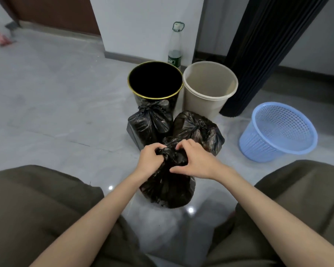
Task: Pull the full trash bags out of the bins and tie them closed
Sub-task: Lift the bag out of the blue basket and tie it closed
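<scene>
1. Hands at work on the last untied bag: the left hand [149, 158] and the right hand [196, 163] meet over the nearest bag [168, 189]. It stands on the floor [56, 93] between the person's knees [37, 205], close enough for both forearms to reach it easily.
2. Left hand: the fingers curl round the gathered neck [174, 154] from the left. They clamp the bunched plastic, so the mouth cannot fall open.
3. Right hand: thumb and fingers pinch the same neck from the right and above. Whether a loop has yet been passed through is hidden under the fingers.
4. Finished bags: the left tied bag [148, 124] rests against the foot of the black bin [132, 89]. The right tied bag [199, 130] sits just beside it, in front of the beige bin [201, 106]. Each shows a knotted top. Their place ahead of the person probably keeps the working spot free.
5. Bins: the black and beige bins stand side by side near the wall, and the blue basket [268, 143] stands apart to the right. The beige bin and the basket show bare insides, while the black bin is too dark inside to judge. With three bags out, the pulling step looks done, and this knot appears to be the last one.
6. Background: a bottle [175, 49] stands upright against the wall behind the bins and has no part in the task.
7. Handling note: the film looks thin and crumpled. A knot drawn snug while the floor carries the bag's weight is less likely to tear the neck.
</scene>
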Motion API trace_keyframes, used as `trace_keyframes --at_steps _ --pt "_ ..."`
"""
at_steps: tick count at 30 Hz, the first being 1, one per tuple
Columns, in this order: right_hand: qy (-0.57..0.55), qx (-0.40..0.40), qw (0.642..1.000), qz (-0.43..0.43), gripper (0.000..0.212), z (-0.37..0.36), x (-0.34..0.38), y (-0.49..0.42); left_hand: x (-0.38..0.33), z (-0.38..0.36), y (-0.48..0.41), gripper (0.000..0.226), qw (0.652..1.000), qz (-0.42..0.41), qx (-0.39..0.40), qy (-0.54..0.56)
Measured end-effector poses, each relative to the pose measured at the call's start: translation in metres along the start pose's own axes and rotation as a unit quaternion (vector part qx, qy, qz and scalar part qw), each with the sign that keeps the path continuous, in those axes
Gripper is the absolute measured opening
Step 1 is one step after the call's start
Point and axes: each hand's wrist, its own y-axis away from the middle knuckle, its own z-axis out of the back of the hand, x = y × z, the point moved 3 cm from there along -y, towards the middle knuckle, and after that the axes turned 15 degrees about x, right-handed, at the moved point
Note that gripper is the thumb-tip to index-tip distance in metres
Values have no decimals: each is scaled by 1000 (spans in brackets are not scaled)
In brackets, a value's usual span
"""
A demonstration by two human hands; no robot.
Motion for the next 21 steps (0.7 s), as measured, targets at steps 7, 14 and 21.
trace_keyframes --at_steps 7,14,21 --pt "-58 -160 984 -51 24 11 -28 0 5 20 -1 32 999 -7 36 1" --pt "-112 -266 947 -141 28 11 -65 20 20 48 4 46 966 -9 89 -241" --pt "6 -192 940 -280 25 1 -106 25 14 56 13 14 889 42 52 -453"
